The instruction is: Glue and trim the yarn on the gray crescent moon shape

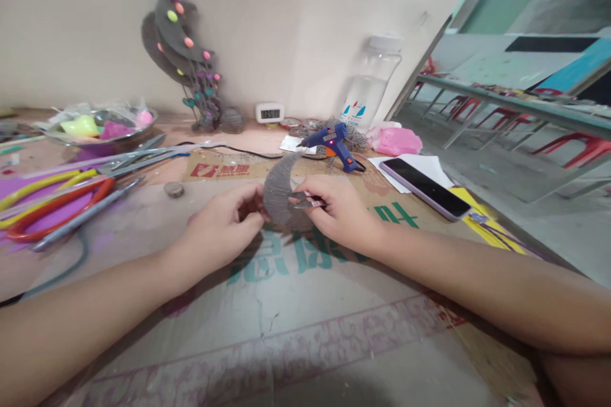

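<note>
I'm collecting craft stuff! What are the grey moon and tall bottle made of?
The grey moon looks wrapped in matte yarn: fine lines cross it; what's inside is hidden. The tall bottle seems smooth, clear plastic or maybe glass: its sides are see-through.

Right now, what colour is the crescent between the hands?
The crescent is grey, seen best in the head view.

And we're looking out from the wearer's head, our one camera facing forward and down over the tabletop cardboard [267,343]. We're close in: the left hand [226,219] and right hand [338,210] sit near dead centre, forearms [109,296] running in from eight and four o'clock. The wall [267,25] fills twelve, and at two we catch the room beyond [477,146], farther off.
</note>
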Demonstrator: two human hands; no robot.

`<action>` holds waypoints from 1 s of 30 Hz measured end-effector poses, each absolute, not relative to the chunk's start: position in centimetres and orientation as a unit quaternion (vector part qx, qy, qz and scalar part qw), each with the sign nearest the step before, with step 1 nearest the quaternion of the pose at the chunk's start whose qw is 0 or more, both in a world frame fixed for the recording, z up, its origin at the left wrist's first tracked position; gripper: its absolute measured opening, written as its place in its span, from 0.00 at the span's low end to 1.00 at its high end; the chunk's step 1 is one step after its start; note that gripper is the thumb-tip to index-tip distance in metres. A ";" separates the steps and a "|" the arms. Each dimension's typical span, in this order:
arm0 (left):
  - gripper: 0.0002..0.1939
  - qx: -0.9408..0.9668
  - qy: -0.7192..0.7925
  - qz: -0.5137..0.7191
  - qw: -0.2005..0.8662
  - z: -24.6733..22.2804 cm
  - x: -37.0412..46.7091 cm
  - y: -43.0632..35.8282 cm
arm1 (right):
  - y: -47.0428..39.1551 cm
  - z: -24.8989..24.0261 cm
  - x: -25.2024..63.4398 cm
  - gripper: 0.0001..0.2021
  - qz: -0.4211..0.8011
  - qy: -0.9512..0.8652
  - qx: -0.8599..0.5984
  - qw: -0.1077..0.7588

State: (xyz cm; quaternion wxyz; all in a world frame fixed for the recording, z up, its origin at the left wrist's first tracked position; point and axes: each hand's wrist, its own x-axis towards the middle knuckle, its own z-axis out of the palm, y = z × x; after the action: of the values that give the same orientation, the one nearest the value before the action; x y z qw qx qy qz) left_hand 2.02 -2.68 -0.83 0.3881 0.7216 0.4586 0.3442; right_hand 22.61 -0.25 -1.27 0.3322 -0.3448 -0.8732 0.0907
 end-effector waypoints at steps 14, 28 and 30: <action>0.11 0.750 0.443 0.334 0.359 -0.3 2.0 -2.8 | -0.1 -1.2 22.7 0.07 0.117 -0.865 -0.348 0.341; 0.08 0.738 0.443 0.340 0.379 -0.5 1.8 -2.6 | -0.1 -1.0 22.7 0.09 0.147 -0.865 -0.344 0.334; 0.09 0.742 0.441 0.340 0.373 -0.6 1.8 -2.6 | -0.1 -1.1 22.7 0.10 0.152 -0.863 -0.349 0.330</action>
State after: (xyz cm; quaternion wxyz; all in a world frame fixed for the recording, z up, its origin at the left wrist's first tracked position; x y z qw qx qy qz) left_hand 1.76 -2.64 -0.58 0.3731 0.7418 0.4412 0.3403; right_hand 22.69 -0.07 -1.12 0.3304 -0.3493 -0.8635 0.1525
